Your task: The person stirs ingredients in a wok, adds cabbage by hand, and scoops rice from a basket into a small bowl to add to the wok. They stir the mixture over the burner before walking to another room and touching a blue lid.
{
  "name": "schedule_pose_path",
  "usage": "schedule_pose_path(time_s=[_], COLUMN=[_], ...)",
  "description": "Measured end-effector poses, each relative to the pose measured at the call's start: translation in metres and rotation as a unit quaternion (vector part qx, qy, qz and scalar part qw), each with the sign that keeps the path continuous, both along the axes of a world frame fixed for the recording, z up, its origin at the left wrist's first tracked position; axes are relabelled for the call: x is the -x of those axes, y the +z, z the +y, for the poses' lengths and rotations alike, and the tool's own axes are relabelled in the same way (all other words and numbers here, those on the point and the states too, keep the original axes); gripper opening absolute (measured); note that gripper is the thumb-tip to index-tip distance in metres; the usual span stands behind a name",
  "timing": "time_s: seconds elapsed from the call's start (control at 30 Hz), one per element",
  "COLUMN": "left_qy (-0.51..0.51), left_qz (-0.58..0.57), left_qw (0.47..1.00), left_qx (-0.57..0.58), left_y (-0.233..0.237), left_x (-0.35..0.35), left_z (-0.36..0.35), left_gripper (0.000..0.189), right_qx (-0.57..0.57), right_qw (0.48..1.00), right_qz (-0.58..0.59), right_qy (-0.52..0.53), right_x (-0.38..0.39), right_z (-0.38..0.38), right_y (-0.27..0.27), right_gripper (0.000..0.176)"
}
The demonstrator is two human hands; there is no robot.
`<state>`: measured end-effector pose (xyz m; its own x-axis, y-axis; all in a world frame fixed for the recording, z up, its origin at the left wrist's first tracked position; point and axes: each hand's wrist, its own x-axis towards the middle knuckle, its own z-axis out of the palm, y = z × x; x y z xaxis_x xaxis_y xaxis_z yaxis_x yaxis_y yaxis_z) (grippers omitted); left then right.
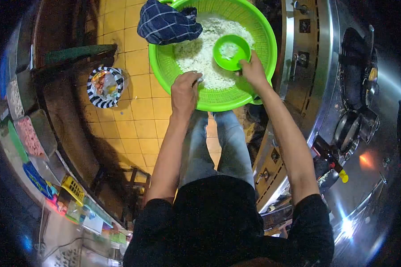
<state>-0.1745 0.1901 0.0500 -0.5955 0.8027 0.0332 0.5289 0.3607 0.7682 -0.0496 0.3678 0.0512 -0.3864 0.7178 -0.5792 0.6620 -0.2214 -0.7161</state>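
A large green plastic basket (158,66) holds a mass of white cooked rice (194,55). My right hand (254,73) grips the rim of a small green bowl (243,55) over the rice, and a little rice lies in that bowl. At the near left side of the basket is my left hand (186,91), its fingers curled and closed close to the rice. A small greyish bit shows at those fingertips, too small to name. A dark blue checked cloth (167,24) is draped over the basket's far left rim.
A bin with a black-and-white striped liner (93,91) stands on the yellow tiled floor (140,107). Along the right runs a metal stove (307,66) with knobs, pans (347,129) and a dark bottle with a yellow cap (327,153). Food trays (31,135) line the left counter.
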Motion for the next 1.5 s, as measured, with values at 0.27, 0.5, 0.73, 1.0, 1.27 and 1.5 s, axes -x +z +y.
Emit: schedule_pose_path(time_s=[0.27, 0.5, 0.73, 1.0, 1.27, 1.5], left_qy=[-0.014, -0.046, -0.061, -0.101, -0.102, -0.107], left_qz=[0.013, -0.025, -0.036, -0.030, -0.047, -0.033], left_qw=[1.000, 0.996, 0.995, 0.991, 0.985, 0.988], left_qx=[0.021, 0.074, 0.064, 0.080, 0.133, 0.104], left_y=[-0.009, -0.011, -0.005, 0.000, 0.008, 0.000], left_x=[-0.002, 0.003, -0.003, -0.005, -0.007, -0.005], left_z=[0.004, 0.007, 0.007, 0.007, 0.010, 0.008], left_gripper=[0.033, 0.030, 0.020, 0.019, 0.038, 0.020], right_qx=[-0.035, -0.405, -0.308, -0.319, -0.220, -0.178], right_qw=[0.998, 0.821, 0.811, 0.849, 0.866, 0.878], right_qz=[0.038, -0.146, -0.209, -0.192, -0.167, -0.141], right_qy=[0.047, 0.375, 0.452, 0.375, 0.416, 0.421], right_x=[0.029, 0.018, 0.016, -0.011, -0.006, 0.004], right_z=[-0.004, 0.007, -0.001, 0.001, -0.052, -0.054], right_y=[-0.089, -0.077, -0.073, -0.040, -0.047, -0.037], right_gripper=[0.047, 0.034, 0.019, 0.016, 0.018, 0.018])
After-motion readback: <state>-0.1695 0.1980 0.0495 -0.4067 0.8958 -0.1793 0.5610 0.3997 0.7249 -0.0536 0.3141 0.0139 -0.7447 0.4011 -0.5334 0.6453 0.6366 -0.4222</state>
